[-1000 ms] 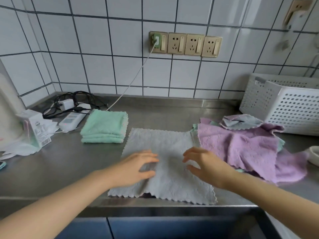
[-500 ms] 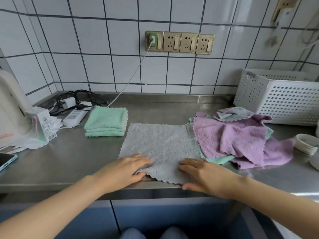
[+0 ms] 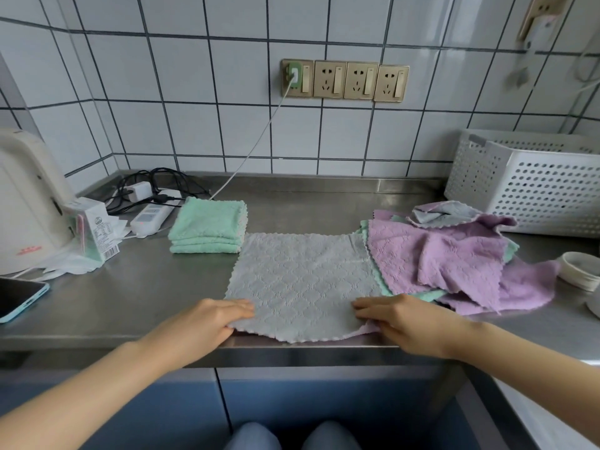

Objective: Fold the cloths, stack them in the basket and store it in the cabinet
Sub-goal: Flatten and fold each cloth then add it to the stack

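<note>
Cloth (image 3: 302, 280) lies flat, stretching toward twelve o'clock; I see left hand (image 3: 207, 323) and right hand (image 3: 402, 323) pinching its near corners, equally close.

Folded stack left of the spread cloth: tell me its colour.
Mint green, seen in the head view: folded stack.

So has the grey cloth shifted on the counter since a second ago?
Yes. The grey cloth has slid toward the person: its near edge now hangs over the counter's front edge, and it sits further from the folded green stack.
</note>
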`<action>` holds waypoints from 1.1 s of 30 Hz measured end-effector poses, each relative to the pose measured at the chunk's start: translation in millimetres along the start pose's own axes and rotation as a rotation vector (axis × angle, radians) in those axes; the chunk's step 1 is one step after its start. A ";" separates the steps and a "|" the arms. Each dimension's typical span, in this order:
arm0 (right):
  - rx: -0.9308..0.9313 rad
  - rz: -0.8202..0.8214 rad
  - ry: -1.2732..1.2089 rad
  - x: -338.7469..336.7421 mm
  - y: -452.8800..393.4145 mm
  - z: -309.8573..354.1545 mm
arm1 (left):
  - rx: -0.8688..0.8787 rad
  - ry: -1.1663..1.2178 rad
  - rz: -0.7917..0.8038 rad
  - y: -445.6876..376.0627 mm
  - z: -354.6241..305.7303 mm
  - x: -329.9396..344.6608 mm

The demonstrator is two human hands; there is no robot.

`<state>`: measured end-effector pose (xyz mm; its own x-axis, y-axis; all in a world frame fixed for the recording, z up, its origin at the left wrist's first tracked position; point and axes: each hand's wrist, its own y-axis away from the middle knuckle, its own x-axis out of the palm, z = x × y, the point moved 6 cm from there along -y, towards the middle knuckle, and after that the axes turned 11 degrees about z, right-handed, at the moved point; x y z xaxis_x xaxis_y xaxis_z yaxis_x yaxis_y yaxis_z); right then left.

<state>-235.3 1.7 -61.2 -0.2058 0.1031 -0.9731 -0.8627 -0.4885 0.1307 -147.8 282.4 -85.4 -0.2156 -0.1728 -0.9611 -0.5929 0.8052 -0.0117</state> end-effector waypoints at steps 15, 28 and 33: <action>0.212 -0.212 -0.633 -38.3 39.8 -20.7 | -0.188 0.748 0.213 25.5 -1.0 -54.4; 0.600 -0.390 -0.521 -34.4 -52.0 -104.4 | -0.618 0.670 -0.208 -66.7 82.7 -31.4; 0.629 -0.422 -0.451 -28.1 -56.1 -114.7 | -0.633 0.624 -0.259 -73.9 91.7 -28.4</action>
<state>-128.1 -73.1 -62.9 0.1394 0.5645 -0.8136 -0.9751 0.2213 -0.0136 -26.7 279.7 -82.5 -0.2873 -0.7265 -0.6242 -0.9546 0.2704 0.1246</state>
